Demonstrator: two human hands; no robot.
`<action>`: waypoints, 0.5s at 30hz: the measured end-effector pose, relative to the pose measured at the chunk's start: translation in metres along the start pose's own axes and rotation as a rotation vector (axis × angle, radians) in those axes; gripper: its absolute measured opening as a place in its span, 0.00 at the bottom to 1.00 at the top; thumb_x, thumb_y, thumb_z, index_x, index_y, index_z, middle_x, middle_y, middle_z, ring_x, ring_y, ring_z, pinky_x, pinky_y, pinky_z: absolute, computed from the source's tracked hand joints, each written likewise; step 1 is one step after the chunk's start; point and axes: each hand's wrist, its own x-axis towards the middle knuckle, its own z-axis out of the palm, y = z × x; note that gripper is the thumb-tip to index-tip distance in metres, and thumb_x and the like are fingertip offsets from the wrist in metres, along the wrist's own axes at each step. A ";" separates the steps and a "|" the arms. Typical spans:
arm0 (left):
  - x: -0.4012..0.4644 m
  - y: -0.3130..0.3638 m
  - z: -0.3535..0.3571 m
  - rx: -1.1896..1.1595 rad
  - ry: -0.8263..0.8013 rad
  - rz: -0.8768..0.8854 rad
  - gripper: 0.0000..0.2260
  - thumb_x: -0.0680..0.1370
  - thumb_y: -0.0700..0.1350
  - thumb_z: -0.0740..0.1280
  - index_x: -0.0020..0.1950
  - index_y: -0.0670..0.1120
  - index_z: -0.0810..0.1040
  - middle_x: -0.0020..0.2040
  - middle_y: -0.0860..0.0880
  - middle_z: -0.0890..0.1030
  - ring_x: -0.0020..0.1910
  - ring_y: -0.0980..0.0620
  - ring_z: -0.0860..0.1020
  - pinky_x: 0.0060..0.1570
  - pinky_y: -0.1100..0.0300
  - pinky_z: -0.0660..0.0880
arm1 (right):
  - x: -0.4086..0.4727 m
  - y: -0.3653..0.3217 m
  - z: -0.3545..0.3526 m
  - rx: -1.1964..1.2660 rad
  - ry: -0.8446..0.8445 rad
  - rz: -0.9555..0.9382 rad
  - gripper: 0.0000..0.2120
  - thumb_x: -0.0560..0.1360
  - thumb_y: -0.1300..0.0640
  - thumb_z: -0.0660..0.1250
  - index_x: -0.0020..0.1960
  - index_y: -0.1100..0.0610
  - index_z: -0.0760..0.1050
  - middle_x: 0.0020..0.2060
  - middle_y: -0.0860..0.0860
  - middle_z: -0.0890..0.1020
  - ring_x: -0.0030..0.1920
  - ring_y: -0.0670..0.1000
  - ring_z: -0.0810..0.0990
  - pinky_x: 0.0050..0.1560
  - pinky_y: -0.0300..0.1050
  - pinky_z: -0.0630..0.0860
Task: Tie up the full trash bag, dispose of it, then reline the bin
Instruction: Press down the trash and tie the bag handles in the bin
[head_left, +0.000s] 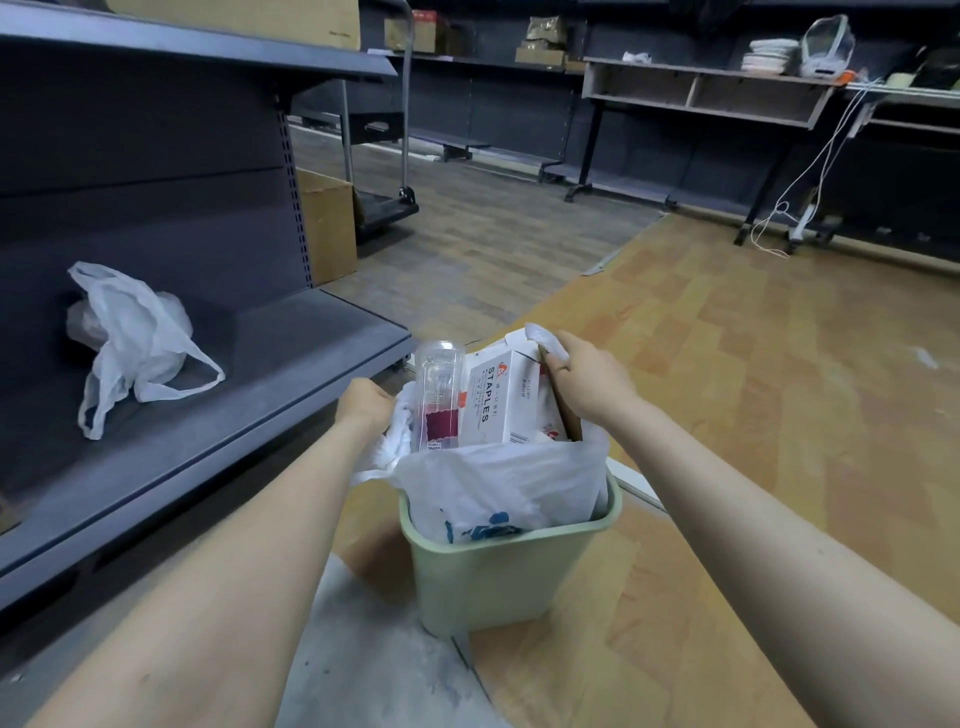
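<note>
My left hand (365, 402) clenched on trash bag (498, 488) edge, my right hand (587, 375) pinching its far handle, both arms extended, bag seated in green bin (511, 577) on floor, shelf (291, 358) edge close left, open floor right.

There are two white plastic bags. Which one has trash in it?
The white bag in the green bin, the trash bag, holds a clear bottle and a staples box. The spare bag lies limp on the shelf.

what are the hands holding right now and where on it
Both hold the trash bag by its top edge: left hand at the left side, right hand at the far right.
</note>
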 end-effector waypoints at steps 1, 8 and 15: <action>0.000 0.000 0.000 0.031 0.043 -0.013 0.22 0.77 0.35 0.62 0.25 0.44 0.57 0.26 0.35 0.67 0.26 0.42 0.61 0.27 0.61 0.53 | -0.001 0.000 0.000 -0.013 0.003 -0.008 0.12 0.79 0.60 0.53 0.60 0.54 0.70 0.53 0.57 0.80 0.51 0.60 0.76 0.42 0.45 0.65; -0.011 0.023 -0.002 0.402 0.332 0.273 0.08 0.77 0.30 0.56 0.48 0.35 0.75 0.53 0.37 0.78 0.52 0.36 0.76 0.42 0.50 0.68 | -0.005 -0.002 -0.002 -0.067 0.011 -0.059 0.17 0.76 0.64 0.54 0.61 0.53 0.70 0.51 0.57 0.80 0.45 0.58 0.73 0.39 0.45 0.64; -0.002 0.029 0.000 0.032 0.128 0.384 0.14 0.81 0.40 0.54 0.35 0.44 0.65 0.43 0.43 0.72 0.40 0.44 0.68 0.39 0.54 0.66 | -0.003 0.003 -0.002 -0.012 0.001 -0.052 0.15 0.77 0.63 0.54 0.60 0.52 0.70 0.43 0.50 0.75 0.43 0.57 0.71 0.39 0.46 0.65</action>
